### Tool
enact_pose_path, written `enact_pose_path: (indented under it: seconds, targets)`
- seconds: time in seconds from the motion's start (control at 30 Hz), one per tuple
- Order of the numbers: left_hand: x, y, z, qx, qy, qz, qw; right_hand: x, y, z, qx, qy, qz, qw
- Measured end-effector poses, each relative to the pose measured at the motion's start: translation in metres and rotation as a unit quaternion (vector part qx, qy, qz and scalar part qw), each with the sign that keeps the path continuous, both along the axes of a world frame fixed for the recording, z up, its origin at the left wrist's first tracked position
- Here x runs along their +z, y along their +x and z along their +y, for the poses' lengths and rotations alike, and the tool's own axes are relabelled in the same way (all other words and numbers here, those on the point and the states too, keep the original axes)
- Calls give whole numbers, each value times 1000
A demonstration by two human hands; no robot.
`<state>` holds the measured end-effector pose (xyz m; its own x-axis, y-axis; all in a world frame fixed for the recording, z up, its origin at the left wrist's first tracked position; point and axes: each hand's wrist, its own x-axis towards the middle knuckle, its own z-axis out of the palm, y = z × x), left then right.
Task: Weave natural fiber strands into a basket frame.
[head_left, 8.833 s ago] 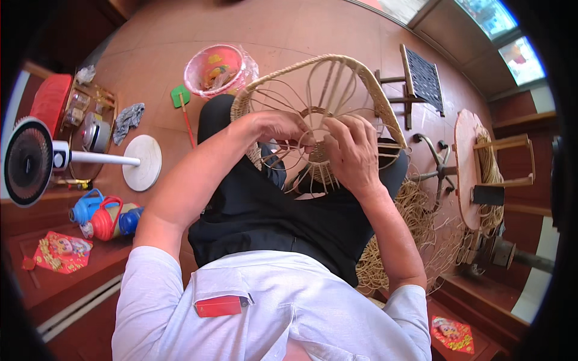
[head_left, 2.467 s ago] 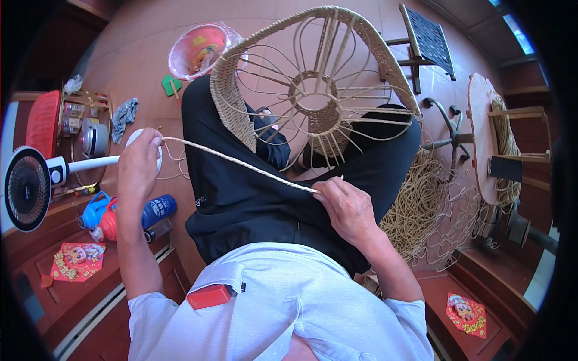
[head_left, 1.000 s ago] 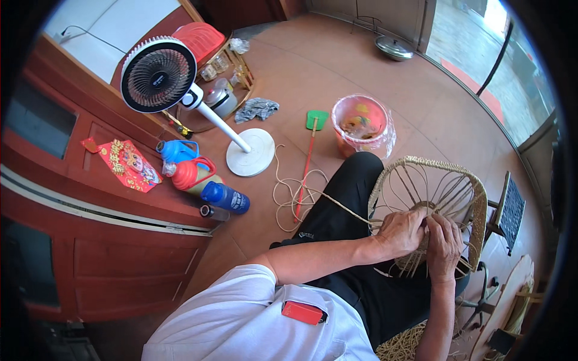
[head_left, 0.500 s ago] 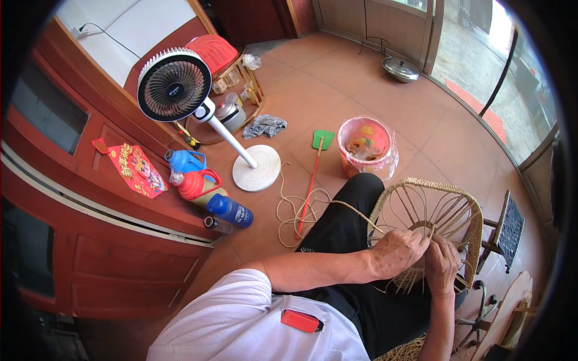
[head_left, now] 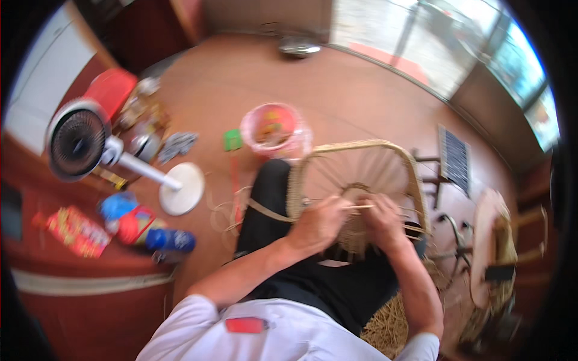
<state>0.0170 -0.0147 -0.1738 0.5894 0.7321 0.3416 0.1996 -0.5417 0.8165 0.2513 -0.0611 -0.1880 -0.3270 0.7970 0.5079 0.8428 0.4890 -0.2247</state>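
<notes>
A woven chair frame [head_left: 355,146] with a straw-coloured cord-wrapped rim lies across my lap, strands fanning out inside it. Over its inner ring, my left hand [head_left: 322,224] and my right hand [head_left: 383,221] work close together. Between them runs a short pale stretch of cord [head_left: 359,207], pinched at either end by the closed fingers. A long tail of that cord [head_left: 265,209] passes over my left knee to loose loops on the floor. Motion blurs the fingertips.
Beyond my knee stands a pink plastic-lined bin [head_left: 271,129], with a green-headed fly swatter [head_left: 233,141] beside it. A white fan [head_left: 180,189] and a blue bottle [head_left: 170,240] are to the left. On the right are a dark-topped stool [head_left: 454,159] and heaped straw cord [head_left: 385,325].
The whole view has swung rightward, so the room and the chair frame appear further left. My hands have moved slightly apart, and the cord between them now lies level.
</notes>
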Motion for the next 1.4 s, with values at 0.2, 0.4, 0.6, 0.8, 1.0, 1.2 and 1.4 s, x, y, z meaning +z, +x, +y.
enact_pose_path:
  seconds: [0.2, 0.4, 0.6, 0.8, 1.0, 1.2, 1.4]
  targets:
    - [11, -2, 11, 90, 277, 82, 953, 43, -2, 1, -86, 69, 31, 993]
    - [59, 30, 38, 152, 418, 107, 889, 61, -11, 25, -161, 199, 175, 951]
    - [8, 32, 74, 64, 356, 76, 929, 9, -51, 20, -217, 162, 266, 925]
    - [-22, 19, 48, -20, 323, 106, 940, -37, -93, -27, -303, 113, 340, 883]
    - [-32, 34, 54, -38, 287, 109, 951, -41, -82, -23, -324, 81, 351, 875]
    - [-38, 38, 56, -55, 268, 82, 958, -44, -79, -21, -328, 79, 357, 871]
    - [-39, 37, 55, -45, 259, 98, 960, -40, -77, -22, -326, 68, 341, 879]
